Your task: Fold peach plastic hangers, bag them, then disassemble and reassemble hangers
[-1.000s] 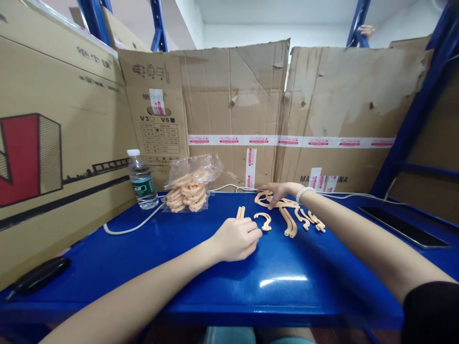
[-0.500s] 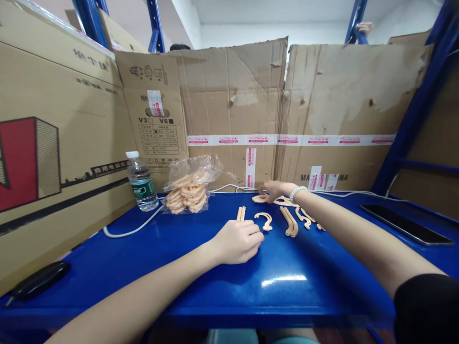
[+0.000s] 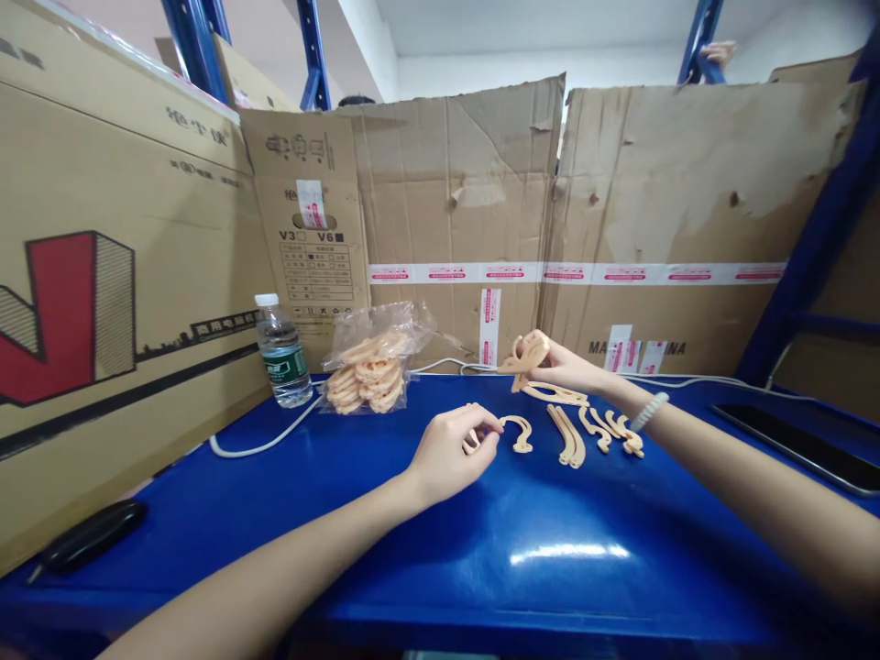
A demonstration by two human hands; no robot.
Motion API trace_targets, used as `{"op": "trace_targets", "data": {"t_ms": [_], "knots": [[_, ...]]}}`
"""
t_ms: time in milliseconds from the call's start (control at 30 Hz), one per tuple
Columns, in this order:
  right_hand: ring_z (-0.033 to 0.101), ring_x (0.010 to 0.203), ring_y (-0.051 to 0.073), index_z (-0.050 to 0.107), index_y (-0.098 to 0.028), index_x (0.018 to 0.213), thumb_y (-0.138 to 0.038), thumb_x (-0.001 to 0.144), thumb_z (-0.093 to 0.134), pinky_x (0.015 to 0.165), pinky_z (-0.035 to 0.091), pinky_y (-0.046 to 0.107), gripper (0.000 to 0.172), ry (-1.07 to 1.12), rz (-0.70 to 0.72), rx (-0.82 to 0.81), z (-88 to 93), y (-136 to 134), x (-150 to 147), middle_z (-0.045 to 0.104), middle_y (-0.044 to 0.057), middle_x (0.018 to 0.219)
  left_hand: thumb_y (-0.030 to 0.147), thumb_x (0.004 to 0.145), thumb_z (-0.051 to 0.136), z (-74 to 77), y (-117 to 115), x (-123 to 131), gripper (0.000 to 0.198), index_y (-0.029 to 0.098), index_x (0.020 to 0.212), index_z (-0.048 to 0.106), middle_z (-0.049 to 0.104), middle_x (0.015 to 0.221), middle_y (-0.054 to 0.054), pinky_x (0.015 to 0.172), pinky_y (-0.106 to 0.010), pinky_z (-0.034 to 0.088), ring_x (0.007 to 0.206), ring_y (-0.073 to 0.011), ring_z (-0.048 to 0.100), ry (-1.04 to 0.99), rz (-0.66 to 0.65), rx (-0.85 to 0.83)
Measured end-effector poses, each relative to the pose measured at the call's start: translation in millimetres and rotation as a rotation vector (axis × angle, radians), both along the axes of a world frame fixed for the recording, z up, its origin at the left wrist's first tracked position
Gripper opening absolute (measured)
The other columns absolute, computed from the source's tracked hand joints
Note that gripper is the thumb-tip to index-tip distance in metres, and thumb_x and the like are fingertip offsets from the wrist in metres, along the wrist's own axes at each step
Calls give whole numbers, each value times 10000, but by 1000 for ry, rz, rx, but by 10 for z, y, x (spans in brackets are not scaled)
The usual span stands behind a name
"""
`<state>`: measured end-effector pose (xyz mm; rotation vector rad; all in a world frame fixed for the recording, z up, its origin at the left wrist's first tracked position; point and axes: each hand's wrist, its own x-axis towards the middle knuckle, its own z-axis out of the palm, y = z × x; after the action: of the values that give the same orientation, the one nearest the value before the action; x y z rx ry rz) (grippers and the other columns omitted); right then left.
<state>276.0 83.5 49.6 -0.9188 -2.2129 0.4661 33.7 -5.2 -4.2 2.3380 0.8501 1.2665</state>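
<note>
Because the glossy blue counter (image 3: 385, 513) looks slick, the thin, curved peach plastic pieces (image 3: 570, 433) lying loose on it could skid away if nudged. The right hand (image 3: 560, 365) grips a looped piece (image 3: 531, 351) just above the counter's back edge. The left hand (image 3: 446, 451) pinches a short straight stick (image 3: 473, 438) low over the counter, and so light a pinch could let it slip.

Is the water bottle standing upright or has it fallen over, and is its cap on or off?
Upright, cap on. The water bottle stands on its base on the blue table, with its white cap at the top.
</note>
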Motion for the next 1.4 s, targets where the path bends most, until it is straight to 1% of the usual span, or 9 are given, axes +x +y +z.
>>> {"op": "trace_targets", "data": {"t_ms": [267,500,633,767,867,1000,1133,1300,1400], "knots": [[502,1235,222,390,-234,1051,-201,844,555,956,479,414,266,142,307,-174,-109,-834,-101,471,99,1277,459,848,580,49,-1,82,351,151,1016,589,686,950,-102,694,-311,553,749,-166,647,-382,-92,-584],[558,937,225,475,-168,1138,-134,807,592,823,494,390,353,-479,79,288,-68,-1156,-173,558,114,1079,643,701,717,122,-110,97,661,129,1112,658,702,1048,-141,672,-283,526,841,-206,662,-434,-223,-837],[566,979,259,539,-229,1221,-149,896,541,898,457,471,336,-727,-1,586,-123,-1151,-183,574,117,1096,445,673,803,86,-109,104,685,129,1246,600,713,1083,-131,732,-320,532,919,-248,677,-285,-164,-797],[584,928,248,527,-259,1308,-102,932,492,855,475,440,408,-778,3,624,-128,-1211,-212,630,97,996,286,722,733,16,-97,122,541,131,1227,616,728,1061,-103,786,-358,532,925,-265,682,-78,-117,-628],[584,1009,248,489,-244,1354,-131,896,585,842,500,392,481,-639,60,484,-90,-1256,-197,619,120,1119,309,833,616,-1,-123,120,303,140,1074,689,737,1007,-88,780,-350,532,920,-265,678,1,-171,-533],[543,1162,250,373,-278,1427,-247,784,760,890,518,363,751,-277,99,190,-144,-1199,-84,510,119,1328,366,935,493,14,-183,107,300,173,1096,656,724,978,-66,699,-310,522,819,-221,669,28,-148,-495],[656,849,181,270,-305,1464,-303,744,786,589,558,265,886,127,54,-256,-306,-1096,-12,585,86,1183,387,927,513,19,-184,102,272,178,1057,628,715,1000,-66,680,-289,510,830,-208,658,-33,-115,-564],[519,420,74,592,-159,1063,-412,842,662,390,459,177,344,343,91,-738,-384,-1075,-57,576,-48,580,431,901,550,35,-135,112,293,166,1009,614,726,978,-78,681,-287,506,855,-217,666,-95,-22,-609],[544,439,92,611,-153,784,-432,776,718,393,476,189,299,403,43,-830,-377,-1105,-66,576,-29,527,461,914,532,45,-123,118,312,164,960,614,736,879,-67,659,-285,506,814,-216,677,-84,51,-593]]}}
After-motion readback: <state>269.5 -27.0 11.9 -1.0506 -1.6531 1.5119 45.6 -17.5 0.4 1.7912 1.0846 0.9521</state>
